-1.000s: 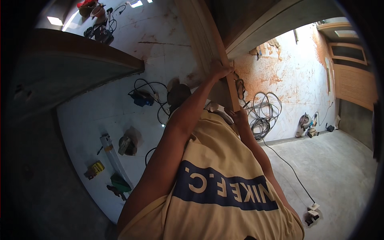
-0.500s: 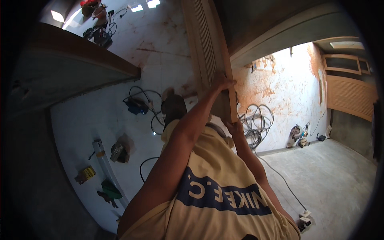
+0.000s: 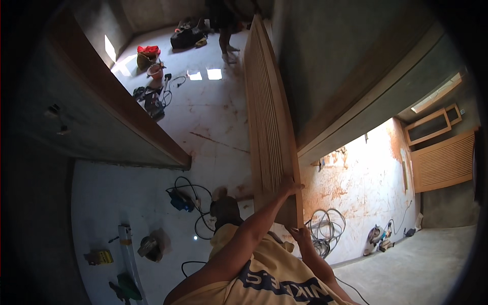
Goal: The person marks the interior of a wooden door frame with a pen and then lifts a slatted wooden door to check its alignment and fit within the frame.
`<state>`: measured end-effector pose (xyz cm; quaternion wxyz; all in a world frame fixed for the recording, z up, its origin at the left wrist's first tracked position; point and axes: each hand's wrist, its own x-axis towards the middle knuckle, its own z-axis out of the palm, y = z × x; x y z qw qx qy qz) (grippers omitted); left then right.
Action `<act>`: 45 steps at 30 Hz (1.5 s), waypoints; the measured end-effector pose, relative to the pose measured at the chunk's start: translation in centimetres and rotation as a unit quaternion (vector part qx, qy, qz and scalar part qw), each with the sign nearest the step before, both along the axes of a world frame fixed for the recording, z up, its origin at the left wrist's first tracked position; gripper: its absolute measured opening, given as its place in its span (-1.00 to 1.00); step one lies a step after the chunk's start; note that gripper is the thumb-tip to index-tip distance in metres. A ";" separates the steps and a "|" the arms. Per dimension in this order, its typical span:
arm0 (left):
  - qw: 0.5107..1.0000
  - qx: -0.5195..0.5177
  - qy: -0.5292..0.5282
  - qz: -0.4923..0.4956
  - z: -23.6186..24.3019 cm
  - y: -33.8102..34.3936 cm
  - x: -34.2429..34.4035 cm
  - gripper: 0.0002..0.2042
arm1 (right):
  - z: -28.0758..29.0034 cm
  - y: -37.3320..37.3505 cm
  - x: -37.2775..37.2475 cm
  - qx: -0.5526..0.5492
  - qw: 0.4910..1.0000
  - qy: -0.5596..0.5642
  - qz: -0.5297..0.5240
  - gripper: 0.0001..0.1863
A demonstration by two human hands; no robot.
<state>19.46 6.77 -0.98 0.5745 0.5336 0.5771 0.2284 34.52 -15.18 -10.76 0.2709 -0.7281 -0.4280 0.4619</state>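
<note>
A long wooden louvred door point(image 3: 267, 117) stretches away from me, standing on its edge at a tilt beside the doorway wall. My left hand point(image 3: 291, 186) is closed over the near part of the door, its fingers along the upper edge. Lower down, my right hand point(image 3: 301, 235) grips the near end's bottom corner. At the door's far end stands another person point(image 3: 223, 25), one arm reaching to it; whether that hand grips the door is too dark to tell.
A wooden door frame point(image 3: 168, 140) rises on the left. Coiled cable point(image 3: 325, 231) lies right of my feet; a blue power tool point(image 3: 180, 201) with cord lies left. Farther right are a circular saw point(image 3: 375, 235) and another louvred panel point(image 3: 443, 161). A bucket point(image 3: 155, 71) stands in the far room.
My view has tilted up, bringing the door's far end and the other person into sight. Both hands keep their grip on the door at much the same places.
</note>
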 end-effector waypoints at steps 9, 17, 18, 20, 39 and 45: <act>0.999 0.003 0.030 0.031 -4.3 -2.2 4.4 -0.44 | -3.8 -1.8 4.4 0.062 0.997 -0.029 0.031 -0.40; 0.991 0.055 0.045 0.114 -4.5 0.5 3.4 -0.10 | 3.4 2.2 3.4 -0.022 0.984 -0.153 0.085 -0.26; 0.984 -0.132 -0.111 -0.046 -3.1 1.3 1.2 -0.11 | 4.1 1.9 3.7 -0.055 0.980 -0.145 0.127 -0.27; 0.982 -0.014 -0.135 0.130 -7.1 0.5 -0.8 -0.11 | 0.1 1.6 8.0 0.025 0.984 0.174 0.019 -0.40; 0.724 -0.135 -0.286 0.614 -15.0 -21.8 -19.6 -0.63 | 21.1 6.1 2.2 -0.019 0.957 -0.202 0.208 -0.60; 0.739 -0.127 -0.260 0.609 -14.5 -21.9 -20.0 -0.66 | 20.9 5.7 1.9 -0.005 0.925 -0.271 0.265 -0.63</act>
